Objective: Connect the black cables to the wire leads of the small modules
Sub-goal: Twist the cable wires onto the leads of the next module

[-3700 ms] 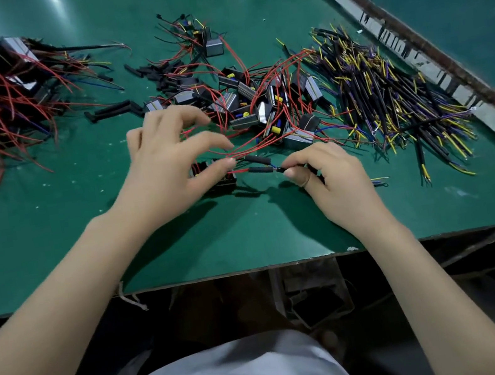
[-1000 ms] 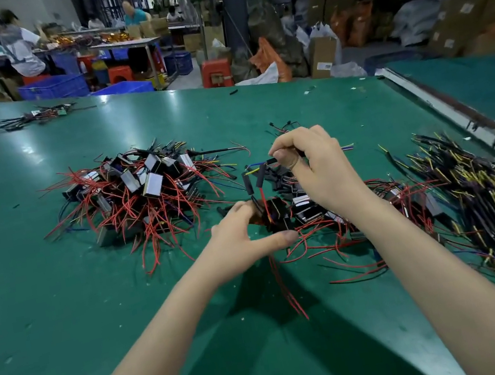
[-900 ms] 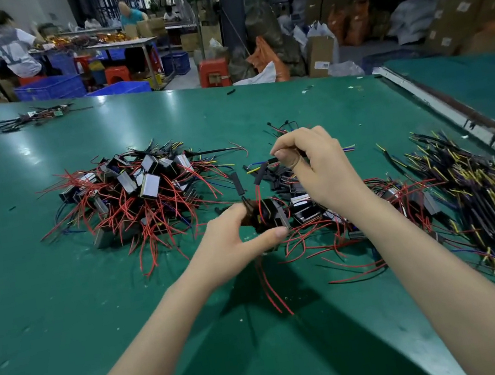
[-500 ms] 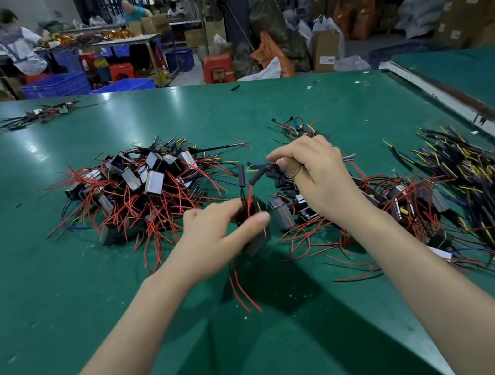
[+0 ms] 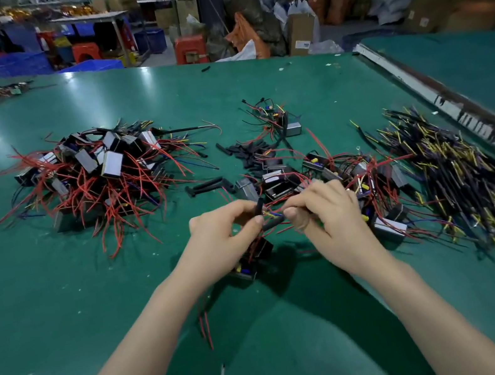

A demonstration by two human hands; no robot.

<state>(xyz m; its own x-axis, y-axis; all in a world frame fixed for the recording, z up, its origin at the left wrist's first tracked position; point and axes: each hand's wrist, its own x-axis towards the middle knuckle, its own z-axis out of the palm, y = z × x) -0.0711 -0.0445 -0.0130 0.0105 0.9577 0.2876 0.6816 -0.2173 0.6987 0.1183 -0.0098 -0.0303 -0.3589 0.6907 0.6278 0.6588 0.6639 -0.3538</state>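
Both hands meet above the green table (image 5: 61, 302). My left hand (image 5: 222, 241) grips a small black module (image 5: 252, 259) that hangs under its palm, red leads trailing down. Its thumb and fingers also pinch a black sleeve and thin coloured wire ends (image 5: 269, 215). My right hand (image 5: 328, 219) pinches a short black cable (image 5: 274, 224) at its thumb tip, right against those wire ends. What lies inside the right palm is hidden.
A heap of modules with red wires (image 5: 95, 177) lies at left. Loose modules (image 5: 284, 180) and short black sleeves (image 5: 246, 151) lie just beyond my hands. A big pile of black cables with yellow tips (image 5: 455, 170) covers the right. A metal rail (image 5: 443, 106) borders the table.
My hands have come together and moved nearer to me. The module that my left hand held at table level now hangs under it, and my right hand has dropped from its raised position.
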